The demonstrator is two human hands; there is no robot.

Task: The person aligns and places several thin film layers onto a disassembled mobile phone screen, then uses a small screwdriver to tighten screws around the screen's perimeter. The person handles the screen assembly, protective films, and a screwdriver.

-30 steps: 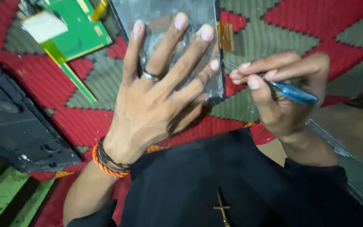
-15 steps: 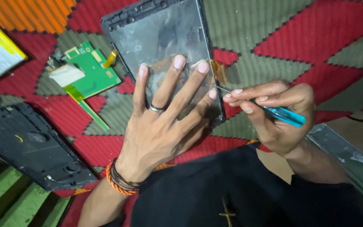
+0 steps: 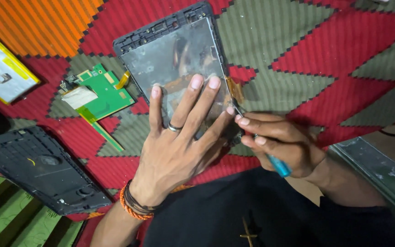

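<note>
My left hand (image 3: 179,151) lay flat, fingers spread wide, pressing the tablet frame (image 3: 174,59) down on the woven mat (image 3: 325,59); gripped nothing, just held it still. Right hand (image 3: 282,142) was closed round a blue-handled tool (image 3: 277,165), tip set at the frame's right edge, next to an orange-brown flex strip (image 3: 235,89).

Progress, as I judged it: teardown well along. Back cover (image 3: 37,169) was already off, lying inside-up well left of the frame and below it. Circuit board (image 3: 101,93) was out too, just left of the frame, w/ a white patch and a green-yellow ribbon trailing down from it. Flat pack (image 3: 1,73) sat far left of the frame, apart from everything. What was left seemed to be the frame itself: panel still seated, edge being worked w/ the tool. Couldn't tell if the strip was loose or still stuck.

Labels etc.: flat pack was rectangular, silver-white face w/ yellow bands; print too small to make out. White patch on the board was a plain rectangle, tilted. Another dark panel (image 3: 380,174) lay right of the frame, lower down, past my right wrist; no label visible.
</note>
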